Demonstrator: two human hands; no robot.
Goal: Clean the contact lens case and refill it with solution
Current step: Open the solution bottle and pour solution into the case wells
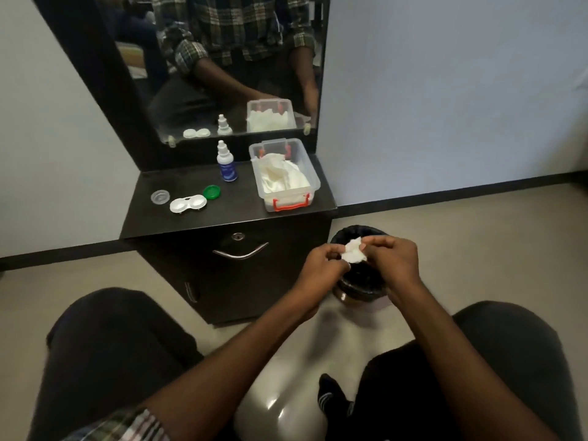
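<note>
The white contact lens case [187,204] lies open on the black cabinet top [229,214], with a clear cap [160,197] to its left and a green cap [211,191] to its right. A capped solution bottle [226,162] stands behind them. Both hands are off the cabinet, over a black-lined bin [358,281] on the floor. My left hand [321,265] and my right hand [393,257] pinch a crumpled white tissue [353,251] between them above the bin's mouth.
A clear plastic box [284,175] with red latches holds white tissues at the cabinet's right end. A mirror [222,65] rises behind. The cabinet front has a metal handle [240,253]. My knees sit at the lower left and right.
</note>
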